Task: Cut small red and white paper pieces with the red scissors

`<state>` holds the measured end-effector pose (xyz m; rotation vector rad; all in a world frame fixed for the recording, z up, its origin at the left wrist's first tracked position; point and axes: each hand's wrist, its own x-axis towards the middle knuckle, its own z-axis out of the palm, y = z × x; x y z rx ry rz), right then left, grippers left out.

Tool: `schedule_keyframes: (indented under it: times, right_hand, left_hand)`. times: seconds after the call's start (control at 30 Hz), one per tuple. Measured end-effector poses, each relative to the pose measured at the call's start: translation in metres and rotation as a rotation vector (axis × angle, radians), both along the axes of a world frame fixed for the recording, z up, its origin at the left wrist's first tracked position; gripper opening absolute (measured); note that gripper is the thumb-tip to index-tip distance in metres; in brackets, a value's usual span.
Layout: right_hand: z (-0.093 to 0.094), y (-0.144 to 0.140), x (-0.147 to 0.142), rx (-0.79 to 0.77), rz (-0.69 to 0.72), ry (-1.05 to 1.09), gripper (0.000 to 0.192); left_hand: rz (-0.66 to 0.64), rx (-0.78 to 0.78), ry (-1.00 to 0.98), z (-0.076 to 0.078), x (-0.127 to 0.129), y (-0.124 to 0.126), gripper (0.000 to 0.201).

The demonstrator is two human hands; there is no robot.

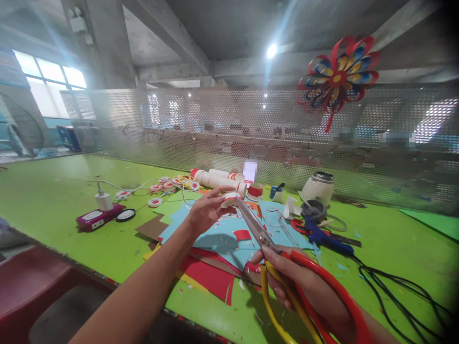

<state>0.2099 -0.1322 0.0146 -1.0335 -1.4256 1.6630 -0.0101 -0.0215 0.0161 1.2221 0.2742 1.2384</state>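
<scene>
Closest to me, the person's right hand (pixel 304 291) is wrapped through the red and yellow handles of a pair of scissors (pixel 283 267), fingers closed around the loops, the blades reaching up and away toward the other hand. Just past it, the left hand (pixel 206 210) is pinched shut on a small white paper piece (pixel 230 199) with a red edge, and the scissor tips meet that piece right at the fingertips. Beneath both hands a pile of coloured paper sheets (pixel 215 267) lies on the green table (pixel 53 191), light blue on top, red, yellow and brown under it, with snippets scattered over it. To the right of the pile a blue glue gun (pixel 322 236) rests with its black cord (pixel 394 286) trailing off toward the near right. Off to the left sits a magenta power strip (pixel 96 217) with a white plug in it. Further back stand a white jar (pixel 317 187), a row of white rolls (pixel 218 180) capped in red, and small round red-and-white discs (pixel 168 185). Behind all that runs a perforated metal screen (pixel 222 124), and a red, blue and yellow paper pinwheel (pixel 337 74) hangs on it, high on the right.
</scene>
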Motion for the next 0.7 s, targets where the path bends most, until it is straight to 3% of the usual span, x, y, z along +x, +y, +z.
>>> schedule_keyframes:
  times: [0.33,0.7]
  right_hand:
    - [-0.0016,0.0036,-0.0004,0.048,0.022,-0.013,0.031]
    - [-0.0009,0.0032,-0.0031,0.091,0.004,-0.044,0.04]
  left_hand:
    - [0.026,0.003,0.008,0.0014,0.0014,0.0,0.029]
    - [0.029,-0.003,0.015,0.0005,0.002,0.0009,0.028]
